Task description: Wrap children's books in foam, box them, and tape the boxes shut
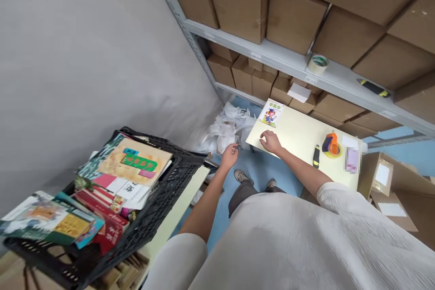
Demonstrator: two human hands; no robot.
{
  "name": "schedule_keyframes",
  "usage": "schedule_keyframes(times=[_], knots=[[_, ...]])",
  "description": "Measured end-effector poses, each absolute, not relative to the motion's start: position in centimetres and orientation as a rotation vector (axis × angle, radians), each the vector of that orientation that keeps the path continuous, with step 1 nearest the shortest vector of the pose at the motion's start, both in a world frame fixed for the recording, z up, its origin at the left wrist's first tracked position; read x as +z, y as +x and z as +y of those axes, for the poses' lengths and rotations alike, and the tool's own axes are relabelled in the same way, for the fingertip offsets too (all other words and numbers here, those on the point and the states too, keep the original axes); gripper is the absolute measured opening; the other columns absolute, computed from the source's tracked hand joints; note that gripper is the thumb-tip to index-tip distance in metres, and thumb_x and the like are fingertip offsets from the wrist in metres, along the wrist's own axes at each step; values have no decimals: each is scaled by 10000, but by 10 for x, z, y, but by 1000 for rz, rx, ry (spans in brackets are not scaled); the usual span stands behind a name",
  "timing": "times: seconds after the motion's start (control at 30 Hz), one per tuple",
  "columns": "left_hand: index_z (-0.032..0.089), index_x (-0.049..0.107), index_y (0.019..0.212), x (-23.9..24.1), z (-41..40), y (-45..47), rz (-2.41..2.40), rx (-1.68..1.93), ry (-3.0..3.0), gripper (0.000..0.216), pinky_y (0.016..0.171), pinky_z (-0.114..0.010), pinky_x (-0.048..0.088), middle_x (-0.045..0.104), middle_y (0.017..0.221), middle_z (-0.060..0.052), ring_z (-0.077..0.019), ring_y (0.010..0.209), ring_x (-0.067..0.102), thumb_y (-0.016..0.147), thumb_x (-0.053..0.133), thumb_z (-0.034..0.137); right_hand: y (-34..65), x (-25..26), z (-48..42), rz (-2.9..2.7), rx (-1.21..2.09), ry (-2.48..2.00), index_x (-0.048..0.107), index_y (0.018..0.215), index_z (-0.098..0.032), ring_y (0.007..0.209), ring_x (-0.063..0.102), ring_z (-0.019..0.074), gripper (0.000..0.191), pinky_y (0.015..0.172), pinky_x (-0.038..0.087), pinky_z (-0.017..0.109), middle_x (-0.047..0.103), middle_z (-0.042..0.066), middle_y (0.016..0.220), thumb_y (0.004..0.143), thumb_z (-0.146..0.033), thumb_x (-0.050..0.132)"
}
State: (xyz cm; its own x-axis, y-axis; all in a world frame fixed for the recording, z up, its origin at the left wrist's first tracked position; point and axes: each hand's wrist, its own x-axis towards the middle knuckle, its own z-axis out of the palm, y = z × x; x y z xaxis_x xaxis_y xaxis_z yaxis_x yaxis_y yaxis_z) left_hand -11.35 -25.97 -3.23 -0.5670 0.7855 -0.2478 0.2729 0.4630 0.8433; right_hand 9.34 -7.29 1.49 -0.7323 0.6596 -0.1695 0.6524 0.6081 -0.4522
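My right hand rests on the near left corner of a pale table, fingers curled down with nothing visible in them. My left hand hangs in the air just left of the table's corner, above the blue floor, fingers loosely bent and empty as far as I can see. A small colourful booklet lies at the table's far left corner, beyond my right hand.
A black crate full of books sits on a low surface at my left. On the table are an orange tape dispenser and a black and yellow knife. Crumpled white paper lies on the floor. Shelves of cardboard boxes hold a tape roll.
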Motion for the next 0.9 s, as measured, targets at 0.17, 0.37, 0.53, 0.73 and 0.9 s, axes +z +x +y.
schedule_keyframes(times=[0.17,0.37,0.53,0.73,0.9], knots=[[218,692,1113,-59,-271,-162,2099,1127,650,289,1002,-418,601,734,1205,-100,-239,1044,744,841,629,143,7,-4,-75,-2939,816,-999,721,1182,-207,1175,611,301,215,1028,469,404,699,130,1274,1027,-267,584],[200,677,1164,-83,-263,-195,2075,1148,409,321,1021,-410,592,727,1231,-120,-235,1096,731,848,660,141,-69,-36,-67,-3026,904,-930,746,1198,-202,1165,628,282,250,1048,479,376,702,123,1261,1001,-242,597],[201,670,1211,-104,-244,-216,2090,1139,283,347,1007,-412,612,730,1209,-110,-223,1060,726,867,663,150,-116,-67,-42,-3097,987,-878,750,1176,-193,1147,628,269,251,1047,481,363,707,120,1234,979,-209,595],[186,670,1186,-159,-208,-241,2138,1163,68,308,1024,-421,599,736,1221,-120,-227,1047,724,892,621,106,-180,-132,0,-3181,1080,-796,767,1155,-208,1135,650,252,256,1053,498,358,726,102,1227,976,-187,586],[205,673,1211,-237,-183,-265,2169,1178,-83,350,1043,-416,587,732,1277,-111,-232,1080,731,878,620,112,-231,-212,25,-3302,1062,-815,776,1168,-212,1208,660,281,259,1055,515,373,728,121,1296,977,-195,600]])
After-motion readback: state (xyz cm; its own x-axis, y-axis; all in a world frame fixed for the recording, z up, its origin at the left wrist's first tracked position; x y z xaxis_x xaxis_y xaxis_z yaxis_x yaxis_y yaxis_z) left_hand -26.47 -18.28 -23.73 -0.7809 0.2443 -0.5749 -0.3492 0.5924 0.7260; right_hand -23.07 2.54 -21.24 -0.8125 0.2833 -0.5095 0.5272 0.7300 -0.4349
